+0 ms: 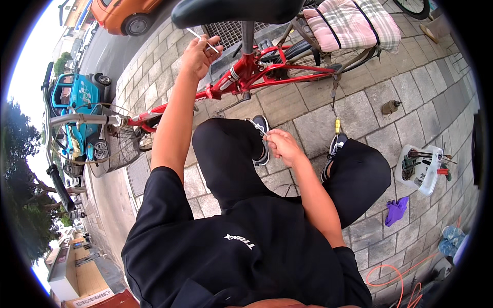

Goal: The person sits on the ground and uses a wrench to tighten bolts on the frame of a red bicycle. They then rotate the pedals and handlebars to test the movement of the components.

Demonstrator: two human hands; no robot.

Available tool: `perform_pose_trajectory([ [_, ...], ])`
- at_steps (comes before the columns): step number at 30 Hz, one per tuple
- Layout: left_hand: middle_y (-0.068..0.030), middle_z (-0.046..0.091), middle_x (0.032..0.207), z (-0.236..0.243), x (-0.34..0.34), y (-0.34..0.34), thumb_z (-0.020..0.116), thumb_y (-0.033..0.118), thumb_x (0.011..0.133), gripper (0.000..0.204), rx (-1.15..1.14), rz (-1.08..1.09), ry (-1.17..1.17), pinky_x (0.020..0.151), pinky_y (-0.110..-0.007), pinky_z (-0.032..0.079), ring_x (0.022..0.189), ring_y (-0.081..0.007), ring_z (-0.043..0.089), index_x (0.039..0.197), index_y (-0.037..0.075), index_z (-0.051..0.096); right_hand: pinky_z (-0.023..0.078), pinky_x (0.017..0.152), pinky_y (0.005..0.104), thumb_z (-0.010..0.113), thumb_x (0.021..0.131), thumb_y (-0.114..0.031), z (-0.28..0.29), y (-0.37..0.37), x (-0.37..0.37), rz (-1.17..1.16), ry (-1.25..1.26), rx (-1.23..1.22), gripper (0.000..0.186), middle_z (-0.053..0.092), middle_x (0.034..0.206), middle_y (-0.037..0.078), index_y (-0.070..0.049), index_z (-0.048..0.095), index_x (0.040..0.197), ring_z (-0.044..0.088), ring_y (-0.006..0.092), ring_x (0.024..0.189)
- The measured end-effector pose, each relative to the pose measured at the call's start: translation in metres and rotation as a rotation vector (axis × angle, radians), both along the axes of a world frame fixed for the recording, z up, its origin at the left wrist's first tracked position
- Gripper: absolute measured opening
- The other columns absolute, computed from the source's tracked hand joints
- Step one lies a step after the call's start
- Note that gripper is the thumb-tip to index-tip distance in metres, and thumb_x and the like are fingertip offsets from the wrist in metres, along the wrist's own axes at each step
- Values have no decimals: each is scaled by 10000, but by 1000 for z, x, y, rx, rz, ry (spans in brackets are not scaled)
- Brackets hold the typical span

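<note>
A red bicycle (251, 74) stands across the pavement in front of my knees, its black saddle (236, 12) at the top of the view. My left hand (199, 55), raised beside the frame below the saddle, is closed on a thin white rod (194, 34) that sticks out on both sides of the fingers. Lower down, between my knees, my right hand (283, 146) pinches a slim silvery piece (256, 125). That piece lies over my left shoe, and its exact kind cannot be made out. Neither hand visibly grips the bicycle.
A yellow-handled tool (337, 125) is near my right shoe. Further right are a small brown bottle (390, 107), a white plastic tool bin (424, 177), a purple cloth or glove (396, 211) and an orange cord (395, 272). A plaid cushion (352, 25) covers the rear rack; a wire basket (120, 146) hangs in front.
</note>
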State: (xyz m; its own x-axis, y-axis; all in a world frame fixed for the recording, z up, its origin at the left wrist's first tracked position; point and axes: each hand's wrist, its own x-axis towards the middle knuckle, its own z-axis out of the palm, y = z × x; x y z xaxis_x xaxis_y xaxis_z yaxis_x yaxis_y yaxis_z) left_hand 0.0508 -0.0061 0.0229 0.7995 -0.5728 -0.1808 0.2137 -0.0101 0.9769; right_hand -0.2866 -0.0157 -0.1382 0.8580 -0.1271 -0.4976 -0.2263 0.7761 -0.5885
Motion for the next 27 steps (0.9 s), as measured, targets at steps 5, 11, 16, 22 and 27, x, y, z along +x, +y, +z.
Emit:
perform_pose_trajectory([
  [5, 3, 657, 788, -52, 41, -35, 548, 302, 1017, 326, 620, -247, -563, 591, -254, 446, 640, -78, 525, 1193, 46, 647, 302, 417, 257, 574, 906, -196, -60, -23, 33, -82, 164, 10, 163, 472, 651, -39, -47, 604, 964, 371, 58, 468],
  [11, -34, 696, 954, -116, 128, -41, 639, 159, 951, 272, 836, -614, -974, 756, -259, 483, 831, -84, 583, 1181, 28, 703, 314, 412, 272, 576, 894, -175, -109, -26, 52, -147, 263, 135, 145, 464, 611, -31, -38, 623, 904, 380, 78, 451],
  [16, 26, 643, 765, -144, 166, -43, 743, 266, 908, 313, 831, -668, -588, 630, -266, 442, 694, -58, 538, 1081, 6, 737, 314, 420, 283, 563, 888, -171, -144, -20, 55, -148, 371, 171, 150, 442, 605, -34, -35, 623, 905, 363, 85, 444],
  [22, -6, 663, 795, -83, 80, -86, 835, 165, 824, 279, 677, -237, -379, 593, -219, 457, 670, -75, 568, 1034, 20, 720, 313, 441, 297, 542, 901, -184, -150, -25, 66, -134, 402, 249, 176, 382, 598, -46, -29, 618, 934, 330, 92, 453],
  [27, -38, 666, 890, -117, 114, -76, 708, 124, 931, 163, 42, -285, 8, 671, -260, 528, 757, -133, 630, 1060, 36, 664, 299, 396, 284, 570, 889, -172, -161, -31, 67, -188, 430, 274, 182, 445, 583, -37, -12, 645, 930, 359, 85, 427],
])
